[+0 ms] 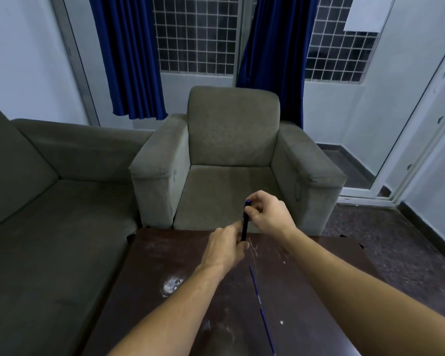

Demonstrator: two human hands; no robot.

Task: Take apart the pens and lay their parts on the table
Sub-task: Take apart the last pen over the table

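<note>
Pen point(245, 224): upright, frame centre, over the tabletop's point(165, 265) far edge. Our left hand point(225, 249) grip curls round its lower end; right hand point(269, 214) grip pinches its top. Thin blue refill point(261, 304) lies lower centre. We judge: separating the top; next, twist and pull apart.

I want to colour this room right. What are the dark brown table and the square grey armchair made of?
The dark brown table is probably glossy varnished wood: it reflects light and shows pale scratches. The square grey armchair looks like matte, fuzzy, mottled fabric.
</note>
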